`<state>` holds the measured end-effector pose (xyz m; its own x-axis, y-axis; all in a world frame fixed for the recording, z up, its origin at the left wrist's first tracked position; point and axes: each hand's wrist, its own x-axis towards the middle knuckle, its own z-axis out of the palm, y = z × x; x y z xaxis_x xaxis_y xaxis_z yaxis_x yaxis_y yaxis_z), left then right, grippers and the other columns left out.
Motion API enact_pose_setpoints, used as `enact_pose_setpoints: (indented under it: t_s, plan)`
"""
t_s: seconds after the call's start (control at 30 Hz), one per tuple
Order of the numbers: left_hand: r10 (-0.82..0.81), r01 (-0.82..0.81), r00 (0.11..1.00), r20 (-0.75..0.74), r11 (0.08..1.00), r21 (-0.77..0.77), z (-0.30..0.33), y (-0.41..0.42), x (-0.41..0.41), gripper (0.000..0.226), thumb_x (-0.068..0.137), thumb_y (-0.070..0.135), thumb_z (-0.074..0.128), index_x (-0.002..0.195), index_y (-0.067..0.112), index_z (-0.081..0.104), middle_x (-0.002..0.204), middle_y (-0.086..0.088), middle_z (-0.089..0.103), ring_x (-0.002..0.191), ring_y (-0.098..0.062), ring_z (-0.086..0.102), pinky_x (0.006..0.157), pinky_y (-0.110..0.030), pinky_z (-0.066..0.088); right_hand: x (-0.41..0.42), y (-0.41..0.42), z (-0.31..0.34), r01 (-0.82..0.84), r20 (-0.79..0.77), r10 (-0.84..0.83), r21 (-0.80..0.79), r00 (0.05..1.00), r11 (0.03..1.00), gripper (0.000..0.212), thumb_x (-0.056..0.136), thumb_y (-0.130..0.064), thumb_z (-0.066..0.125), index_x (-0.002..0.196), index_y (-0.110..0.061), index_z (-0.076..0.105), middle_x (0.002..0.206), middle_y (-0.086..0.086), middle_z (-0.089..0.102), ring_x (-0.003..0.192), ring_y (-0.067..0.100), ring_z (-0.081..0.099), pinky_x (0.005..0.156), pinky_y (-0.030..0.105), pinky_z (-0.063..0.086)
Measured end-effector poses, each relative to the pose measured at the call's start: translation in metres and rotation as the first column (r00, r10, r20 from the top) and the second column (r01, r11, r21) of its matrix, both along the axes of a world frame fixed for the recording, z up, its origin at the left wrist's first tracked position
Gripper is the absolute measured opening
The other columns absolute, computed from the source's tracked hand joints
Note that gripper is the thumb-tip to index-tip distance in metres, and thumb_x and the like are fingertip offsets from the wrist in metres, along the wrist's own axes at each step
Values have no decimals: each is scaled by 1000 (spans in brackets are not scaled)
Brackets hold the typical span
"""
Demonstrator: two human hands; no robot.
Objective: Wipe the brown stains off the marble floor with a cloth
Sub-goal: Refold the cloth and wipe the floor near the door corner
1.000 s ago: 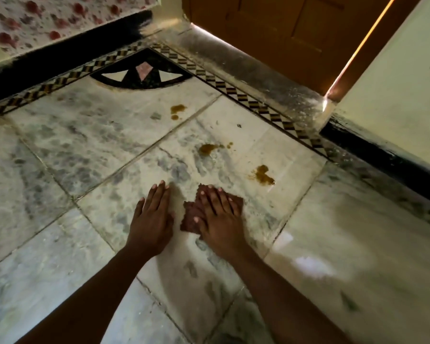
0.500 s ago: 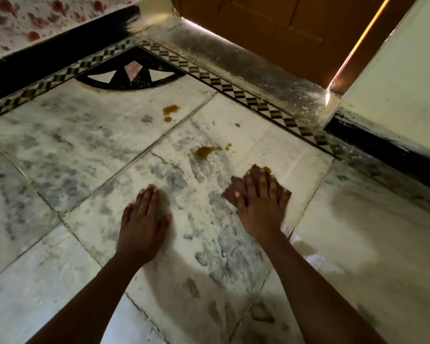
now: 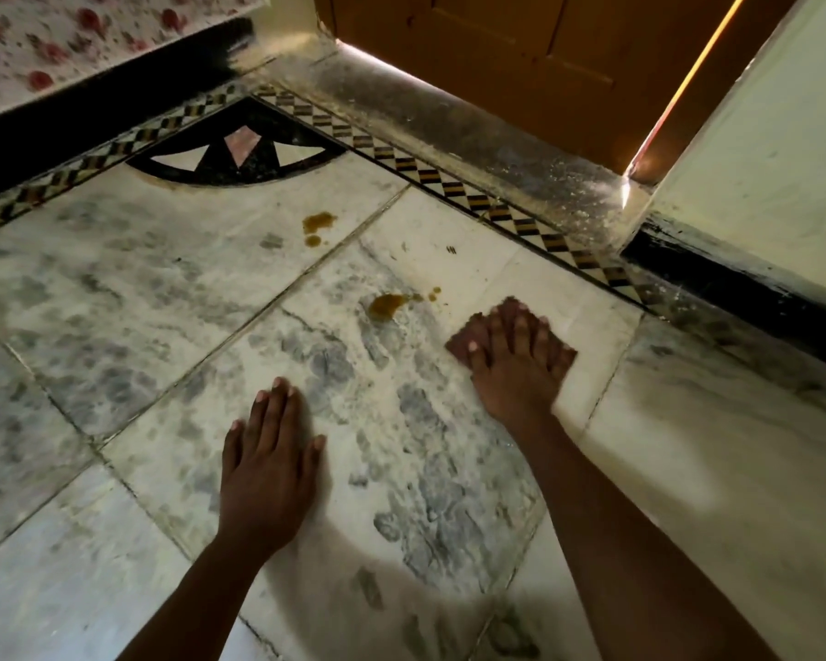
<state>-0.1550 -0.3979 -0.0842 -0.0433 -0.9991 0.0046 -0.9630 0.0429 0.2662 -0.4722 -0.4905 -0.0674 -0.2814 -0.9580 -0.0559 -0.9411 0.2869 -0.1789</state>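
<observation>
We are pressing the cloth (image 3: 466, 338) flat under the spread fingers (image 3: 520, 333) of our right hand (image 3: 516, 369), and the nearest brown stain (image 3: 385, 305) is lying just to its upper left, closer to this hand than to the left hand (image 3: 265, 469).

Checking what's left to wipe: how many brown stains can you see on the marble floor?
2. One stain lies near the black fan-shaped inlay; another stain lies left of the cloth under the right hand. More may be hidden beneath the cloth.

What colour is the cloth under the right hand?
Reddish-brown cloth, seen in the head view.
</observation>
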Motion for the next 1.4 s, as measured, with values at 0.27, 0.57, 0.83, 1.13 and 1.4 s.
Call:
enact_pose_setpoints:
  t_s: [0.27,0.57,0.83,1.13,1.4]
  plan:
    - [16,-13,998,53,998,-64,0,2,-6,70,108,50,24,170,17,22,179,-1,15,164,-20,16,129,-53,23,-78,47,-1,-558,-191,541,-44,819,829,60,108,-66,24,163,-44,38,175,-3,32,161,27,31,126,62,23]
    - [41,-39,998,49,998,-52,3,4,-7,69,108,51,25,170,20,20,179,3,11,166,-17,11,131,-50,19,10,4,-2,-330,-70,329,-1,942,944,65,105,-62,24,165,-38,33,177,5,25,162,38,21,126,71,11]
    - [43,-41,998,36,998,-54,5,2,-7,70,108,51,28,170,20,22,179,2,13,165,-18,13,131,-49,18,-77,34,2,42,-97,-41,9,994,999,64,105,-67,19,166,-47,24,177,1,24,162,35,22,125,68,19]
    - [47,-46,998,34,998,-44,8,2,-8,71,107,52,25,169,18,25,178,0,17,165,-20,16,130,-52,20,-7,91,1,-554,-96,554,32,827,832,57,110,-61,30,164,-46,34,177,-3,26,163,32,25,126,67,17]
    - [41,-39,999,30,998,-55,5,2,-9,72,106,54,25,168,17,28,178,-1,19,164,-22,20,128,-53,21,-139,65,10,101,-38,-97,102,995,990,66,103,-65,15,163,-46,33,177,-2,23,160,35,24,125,64,19]
